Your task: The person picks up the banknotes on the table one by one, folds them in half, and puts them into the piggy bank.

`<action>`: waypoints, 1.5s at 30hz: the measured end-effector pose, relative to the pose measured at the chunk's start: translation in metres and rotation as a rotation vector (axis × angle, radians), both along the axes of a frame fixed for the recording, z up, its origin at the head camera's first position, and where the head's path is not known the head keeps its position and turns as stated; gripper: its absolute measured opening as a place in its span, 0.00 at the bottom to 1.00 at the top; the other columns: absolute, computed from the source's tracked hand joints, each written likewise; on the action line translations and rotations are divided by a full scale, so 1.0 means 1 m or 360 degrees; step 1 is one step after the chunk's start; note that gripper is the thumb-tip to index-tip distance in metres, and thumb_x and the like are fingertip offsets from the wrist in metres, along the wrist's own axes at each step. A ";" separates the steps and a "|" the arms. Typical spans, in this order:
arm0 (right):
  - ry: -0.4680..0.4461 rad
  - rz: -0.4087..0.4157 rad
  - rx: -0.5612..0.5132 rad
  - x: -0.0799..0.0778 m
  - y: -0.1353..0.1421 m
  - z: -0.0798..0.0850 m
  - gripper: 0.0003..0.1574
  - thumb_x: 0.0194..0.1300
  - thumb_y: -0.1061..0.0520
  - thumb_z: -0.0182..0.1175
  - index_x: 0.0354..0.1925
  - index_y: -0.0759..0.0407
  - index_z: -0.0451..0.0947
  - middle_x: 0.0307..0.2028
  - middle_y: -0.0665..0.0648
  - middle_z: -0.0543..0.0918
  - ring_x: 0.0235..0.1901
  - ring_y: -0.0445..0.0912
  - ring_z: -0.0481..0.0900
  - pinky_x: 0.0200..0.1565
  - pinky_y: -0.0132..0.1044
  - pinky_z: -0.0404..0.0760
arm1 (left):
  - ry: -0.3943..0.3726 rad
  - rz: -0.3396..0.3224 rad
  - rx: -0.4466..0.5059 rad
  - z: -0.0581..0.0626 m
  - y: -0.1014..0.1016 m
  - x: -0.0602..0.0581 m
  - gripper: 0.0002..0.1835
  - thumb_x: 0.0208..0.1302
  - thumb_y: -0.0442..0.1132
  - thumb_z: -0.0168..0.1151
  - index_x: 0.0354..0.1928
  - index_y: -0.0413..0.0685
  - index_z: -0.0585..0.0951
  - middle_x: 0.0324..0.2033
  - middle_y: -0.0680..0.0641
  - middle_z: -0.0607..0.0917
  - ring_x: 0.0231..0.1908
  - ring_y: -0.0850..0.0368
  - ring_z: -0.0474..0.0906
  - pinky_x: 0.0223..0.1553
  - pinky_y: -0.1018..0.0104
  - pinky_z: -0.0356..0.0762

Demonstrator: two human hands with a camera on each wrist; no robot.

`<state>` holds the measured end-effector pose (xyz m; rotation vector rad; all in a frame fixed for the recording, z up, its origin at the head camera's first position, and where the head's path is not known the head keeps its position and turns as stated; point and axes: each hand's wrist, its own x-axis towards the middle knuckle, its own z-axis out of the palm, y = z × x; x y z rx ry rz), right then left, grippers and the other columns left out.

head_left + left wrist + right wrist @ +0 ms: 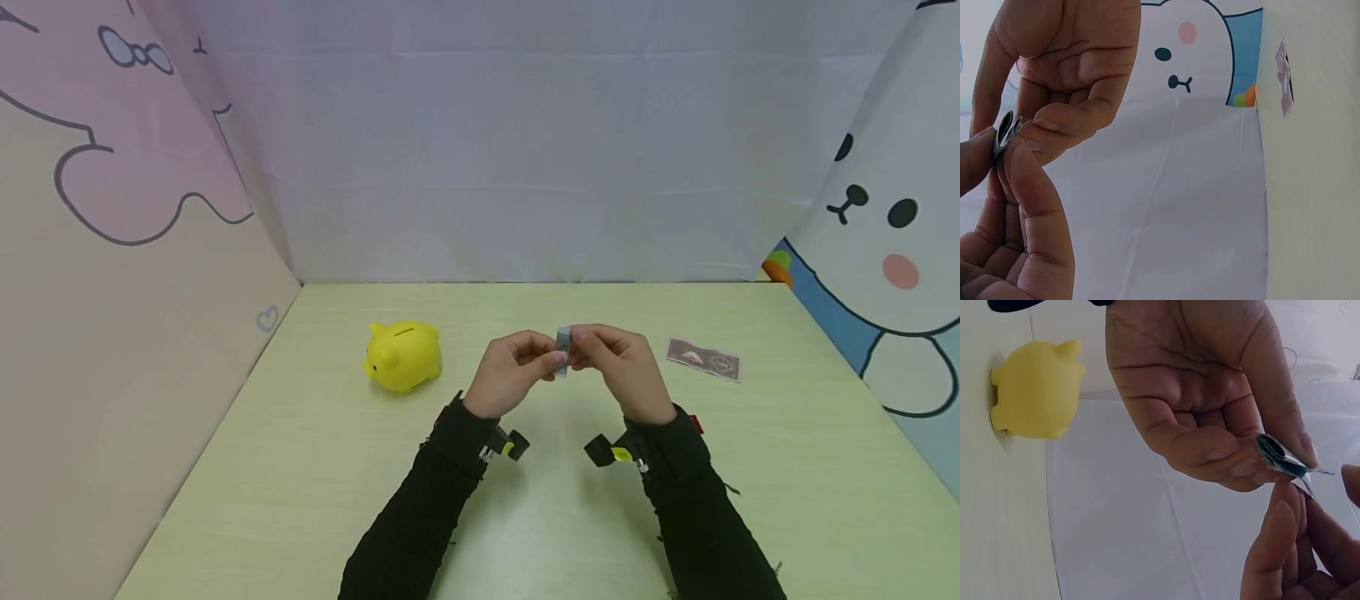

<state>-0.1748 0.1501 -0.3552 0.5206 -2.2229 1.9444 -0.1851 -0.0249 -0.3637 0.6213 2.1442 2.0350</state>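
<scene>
Head view: left hand (512, 372) and right hand (626, 372) pinched the folded note (562, 341) between them, right of the pig (406, 358); it looked light, thin and springy, so likely best held by its long edges, fold pressed.

Blue-grey folded paper (563, 342), yellow piggy bank (408, 358), banknote (703, 360) — printed brownish-pink, black sleeves (411, 517)

A grey-blue note (563, 340), folded into a slim strip, stands roughly upright above the table (300, 500), pinched between the thumb and fingers of the left hand (516, 368) and the right hand (620, 367); its end shows curled layers and loose edges.
</scene>
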 end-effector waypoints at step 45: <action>0.0106 -0.0127 0.0078 0.003 0.000 0.000 0.15 0.64 0.56 0.58 0.41 0.68 0.80 0.30 0.55 0.80 0.29 0.46 0.75 0.34 0.34 0.78 | 0.0069 -0.0124 -0.0036 -0.002 0.001 0.002 0.11 0.61 0.41 0.61 0.40 0.39 0.80 0.32 0.45 0.82 0.33 0.48 0.78 0.39 0.60 0.80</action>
